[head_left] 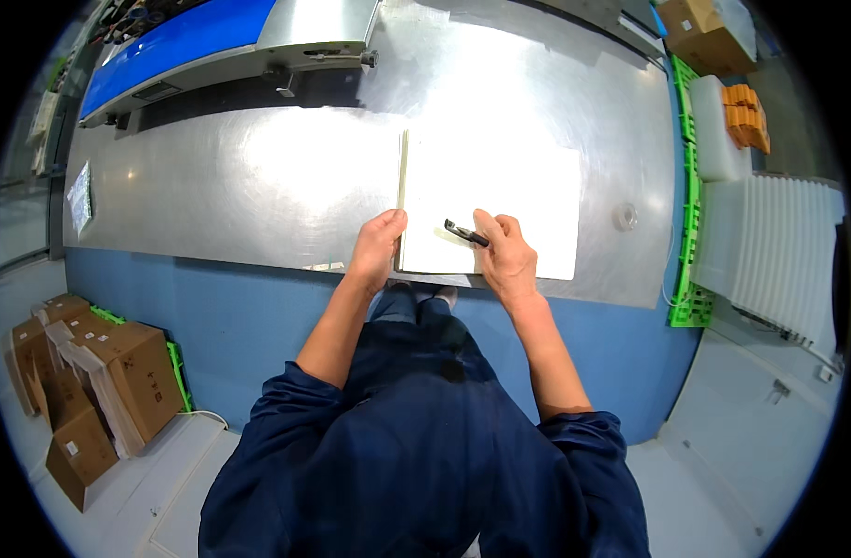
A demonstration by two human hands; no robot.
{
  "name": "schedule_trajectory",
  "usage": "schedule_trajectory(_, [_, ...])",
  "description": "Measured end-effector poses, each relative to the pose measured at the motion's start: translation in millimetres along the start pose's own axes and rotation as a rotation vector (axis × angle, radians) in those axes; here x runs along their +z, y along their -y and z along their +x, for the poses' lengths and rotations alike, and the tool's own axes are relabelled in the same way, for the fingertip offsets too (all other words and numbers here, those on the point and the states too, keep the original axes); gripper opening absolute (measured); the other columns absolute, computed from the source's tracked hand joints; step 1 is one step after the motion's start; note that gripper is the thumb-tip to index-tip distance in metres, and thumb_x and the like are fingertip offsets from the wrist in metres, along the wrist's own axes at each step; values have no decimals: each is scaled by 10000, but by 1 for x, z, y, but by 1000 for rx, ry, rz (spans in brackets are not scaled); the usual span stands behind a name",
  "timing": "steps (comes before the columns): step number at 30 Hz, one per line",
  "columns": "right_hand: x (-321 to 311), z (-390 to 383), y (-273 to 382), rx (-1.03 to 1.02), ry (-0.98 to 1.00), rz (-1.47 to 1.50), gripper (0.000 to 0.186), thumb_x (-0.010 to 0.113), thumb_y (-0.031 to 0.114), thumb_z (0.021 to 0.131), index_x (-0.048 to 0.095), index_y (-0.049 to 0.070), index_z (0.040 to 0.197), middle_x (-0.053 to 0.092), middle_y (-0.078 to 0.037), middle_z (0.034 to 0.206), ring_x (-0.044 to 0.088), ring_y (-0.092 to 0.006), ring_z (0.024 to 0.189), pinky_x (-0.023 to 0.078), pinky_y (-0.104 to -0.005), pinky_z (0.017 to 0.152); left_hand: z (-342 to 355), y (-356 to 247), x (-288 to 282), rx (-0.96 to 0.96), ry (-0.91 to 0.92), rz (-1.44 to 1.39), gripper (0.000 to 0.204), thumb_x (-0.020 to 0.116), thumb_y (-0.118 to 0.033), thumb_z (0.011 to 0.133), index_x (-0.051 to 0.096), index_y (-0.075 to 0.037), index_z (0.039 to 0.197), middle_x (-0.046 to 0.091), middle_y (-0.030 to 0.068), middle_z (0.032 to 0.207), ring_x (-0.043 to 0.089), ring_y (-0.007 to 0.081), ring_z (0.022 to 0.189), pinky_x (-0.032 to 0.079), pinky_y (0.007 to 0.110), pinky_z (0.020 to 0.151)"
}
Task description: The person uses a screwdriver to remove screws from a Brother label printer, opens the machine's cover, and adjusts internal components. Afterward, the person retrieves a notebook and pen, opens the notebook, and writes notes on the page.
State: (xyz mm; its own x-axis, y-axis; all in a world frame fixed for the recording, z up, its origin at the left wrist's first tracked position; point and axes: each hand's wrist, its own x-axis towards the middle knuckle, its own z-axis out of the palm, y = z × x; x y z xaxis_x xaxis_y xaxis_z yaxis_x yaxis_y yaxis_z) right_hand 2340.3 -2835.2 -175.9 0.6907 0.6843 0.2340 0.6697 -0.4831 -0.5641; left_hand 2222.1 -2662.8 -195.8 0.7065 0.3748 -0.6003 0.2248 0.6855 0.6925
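Observation:
A thick notebook with white pages (527,181) lies near the front edge of the steel worktable (221,186); its pages look overexposed, so any marks on them cannot be made out. My left hand (377,245) grips the notebook's left edge, fingers closed at its lower part. Over the page, my right hand (507,256) is closed on a black pen (462,232), which points up and to the left.
A steel machine with a blue top (188,37) stands at the back left. A clear packet (80,197) and small clear round object (625,216) lie on the table. Cardboard boxes (137,381), green crates (686,307) and stacked white sheets (769,251) flank it.

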Motion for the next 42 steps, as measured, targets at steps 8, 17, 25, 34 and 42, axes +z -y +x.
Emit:
schedule_trajectory(8, [23,-10,-14,-73,-146,-20,499,734,13,696,631,171,1158,555,-54,852,588,-184,617,497,-308,498,5,6,-9,6,12,115,325,474,-261,988,615,27,1043,633,31,854,558,80,738,454,231,674])
schedule_trajectory(17, [24,-11,-15,-67,-156,-41,519,739,20,692,632,182,1172,556,-55,862,590,-177,627,499,-301,499,10,9,-15,13,90,67,326,486,-276,989,617,18,1042,627,22,844,548,74,750,444,225,692])
schedule_trajectory(25, [27,-13,-17,-9,-129,45,525,683,-27,724,629,181,1203,583,-111,909,610,-207,644,515,-307,567,5,-1,-11,-95,152,-164,354,487,-245,990,555,69,1137,629,118,1068,603,163,967,488,298,871])
schedule_trajectory(34, [27,-12,-19,2,-130,98,496,679,-9,744,621,160,1206,581,-109,911,611,-208,659,514,-303,569,2,-4,-6,-117,183,-264,432,453,-247,995,469,99,1253,581,172,1212,572,222,1112,457,334,971])
schedule_trajectory(42, [27,-12,-19,14,-129,122,476,708,29,743,622,154,1195,575,-101,898,611,-217,661,519,-309,555,2,-4,-6,-119,179,-264,452,467,-246,983,457,109,1263,576,186,1225,571,229,1123,448,344,985])
